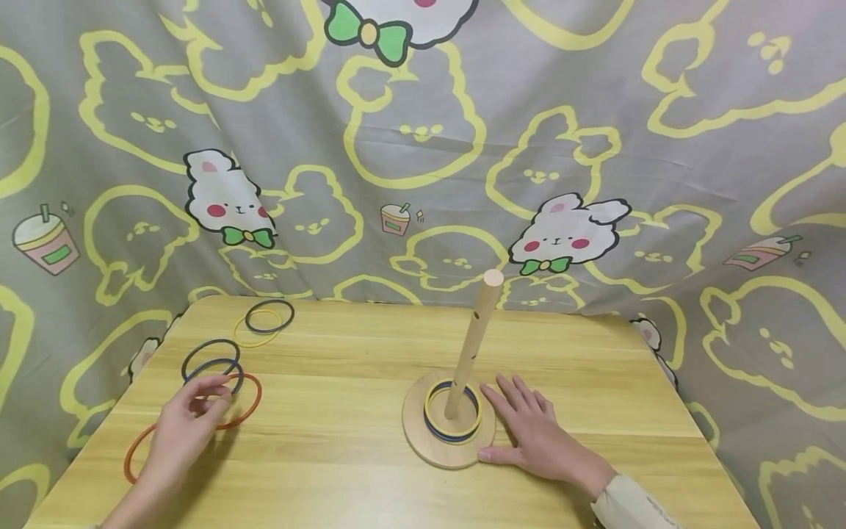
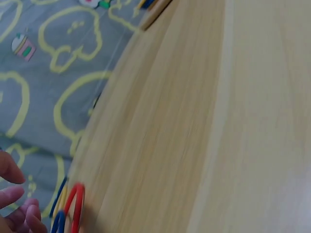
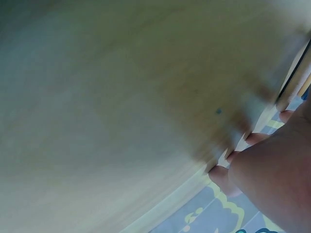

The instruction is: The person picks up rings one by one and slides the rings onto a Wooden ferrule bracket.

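Note:
My left hand (image 1: 188, 426) hovers over the rings at the table's left, fingers loosely bent. In the left wrist view its thumb and fingers are apart, with nothing between them. Just beyond its fingertips lie a red ring (image 1: 261, 397) and two overlapping dark blue rings (image 1: 184, 361). Another red ring (image 1: 127, 463) is partly hidden behind that wrist. My right hand (image 1: 538, 433) lies spread on the table, thumb and fingertips right at the edge of a round wooden base (image 1: 416, 433). A wooden post (image 1: 477, 334) rises from the base, with yellow and blue rings (image 1: 426, 415) around its foot.
Farther back on the left, a dark ring (image 1: 293, 317) overlaps a yellow ring (image 1: 246, 345). The wooden table (image 1: 344, 441) ends against a grey patterned curtain (image 1: 297, 132), which hangs behind it and along both sides.

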`<state>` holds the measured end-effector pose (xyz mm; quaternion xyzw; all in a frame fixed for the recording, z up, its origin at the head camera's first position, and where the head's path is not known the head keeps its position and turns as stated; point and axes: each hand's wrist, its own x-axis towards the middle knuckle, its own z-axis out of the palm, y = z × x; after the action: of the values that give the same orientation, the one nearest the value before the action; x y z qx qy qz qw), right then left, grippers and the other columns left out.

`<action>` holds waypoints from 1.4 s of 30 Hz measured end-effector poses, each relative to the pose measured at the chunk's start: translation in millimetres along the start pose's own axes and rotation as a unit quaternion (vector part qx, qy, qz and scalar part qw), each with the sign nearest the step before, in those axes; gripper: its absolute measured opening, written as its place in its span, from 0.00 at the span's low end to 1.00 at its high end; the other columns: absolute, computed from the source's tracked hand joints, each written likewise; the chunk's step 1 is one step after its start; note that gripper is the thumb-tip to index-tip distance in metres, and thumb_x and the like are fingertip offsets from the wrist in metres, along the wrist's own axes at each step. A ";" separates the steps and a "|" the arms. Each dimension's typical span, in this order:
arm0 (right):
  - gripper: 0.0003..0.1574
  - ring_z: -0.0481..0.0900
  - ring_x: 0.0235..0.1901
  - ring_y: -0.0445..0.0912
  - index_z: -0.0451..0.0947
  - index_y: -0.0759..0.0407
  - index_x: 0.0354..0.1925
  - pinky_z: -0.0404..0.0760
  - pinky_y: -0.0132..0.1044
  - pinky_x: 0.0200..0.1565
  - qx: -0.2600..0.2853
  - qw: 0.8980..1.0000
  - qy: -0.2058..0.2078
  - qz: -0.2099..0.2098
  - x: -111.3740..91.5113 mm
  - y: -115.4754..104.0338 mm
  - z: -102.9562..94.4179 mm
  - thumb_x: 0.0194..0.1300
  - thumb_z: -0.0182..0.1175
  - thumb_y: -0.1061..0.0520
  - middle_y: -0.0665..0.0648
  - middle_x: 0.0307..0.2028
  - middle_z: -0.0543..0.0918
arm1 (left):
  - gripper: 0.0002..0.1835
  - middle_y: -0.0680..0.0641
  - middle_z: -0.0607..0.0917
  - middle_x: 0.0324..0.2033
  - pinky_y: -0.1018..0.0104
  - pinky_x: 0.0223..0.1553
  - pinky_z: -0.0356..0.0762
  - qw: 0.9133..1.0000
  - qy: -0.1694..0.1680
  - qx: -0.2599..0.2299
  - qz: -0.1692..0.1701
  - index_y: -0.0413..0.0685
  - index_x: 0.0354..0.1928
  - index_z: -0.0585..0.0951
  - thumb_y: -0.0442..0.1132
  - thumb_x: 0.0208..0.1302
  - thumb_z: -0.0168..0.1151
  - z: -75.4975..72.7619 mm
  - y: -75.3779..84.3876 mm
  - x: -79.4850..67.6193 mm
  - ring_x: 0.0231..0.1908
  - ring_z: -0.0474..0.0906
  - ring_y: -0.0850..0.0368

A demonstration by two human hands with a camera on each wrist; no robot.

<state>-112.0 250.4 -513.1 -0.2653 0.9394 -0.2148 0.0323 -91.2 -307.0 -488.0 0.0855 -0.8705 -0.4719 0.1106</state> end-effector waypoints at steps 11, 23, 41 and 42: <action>0.65 0.48 0.81 0.74 0.56 0.52 0.87 0.54 0.84 0.68 -0.008 1.000 0.002 -0.001 0.0 0.7 1.6 0.69 0.64 0.21 0.72 0.83 0.54 | 0.17 0.36 0.88 0.48 0.72 0.30 0.79 0.996 -0.002 0.082 0.038 0.35 0.59 0.83 0.36 0.74 0.71 -16.0 -23.5 22.9 0.35 0.77 0.72; 0.65 0.49 0.81 0.75 0.57 0.54 0.87 0.55 0.83 0.68 -0.013 1.000 0.013 -0.008 -0.3 -0.3 2.2 0.69 0.66 0.22 0.72 0.83 0.55 | 0.16 0.44 0.88 0.40 0.68 0.30 0.74 0.989 -0.023 0.141 0.040 0.37 0.55 0.85 0.36 0.68 0.74 -15.0 -26.3 35.7 0.37 0.82 0.56; 0.64 0.51 0.79 0.76 0.59 0.55 0.86 0.56 0.84 0.66 -0.014 0.999 0.023 -0.017 0.0 -0.9 2.1 0.69 0.67 0.24 0.74 0.82 0.57 | 0.14 0.50 0.86 0.30 0.66 0.20 0.70 0.980 -0.018 0.170 0.101 0.30 0.53 0.88 0.28 0.66 0.70 -16.9 -14.0 37.9 0.23 0.76 0.60; 0.64 0.51 0.80 0.76 0.58 0.55 0.86 0.56 0.84 0.66 -0.014 1.000 0.022 -0.016 -0.1 -1.1 1.8 0.69 0.67 0.24 0.74 0.82 0.57 | 0.14 0.49 0.86 0.30 0.66 0.19 0.68 0.981 -0.007 0.166 0.105 0.30 0.53 0.87 0.29 0.67 0.69 -18.9 -12.4 37.9 0.21 0.75 0.61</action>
<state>-111.0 248.9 -514.3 -0.2758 0.9385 -0.2077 0.0040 -121.9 -338.5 -484.1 0.0074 -0.9415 -0.3076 0.1373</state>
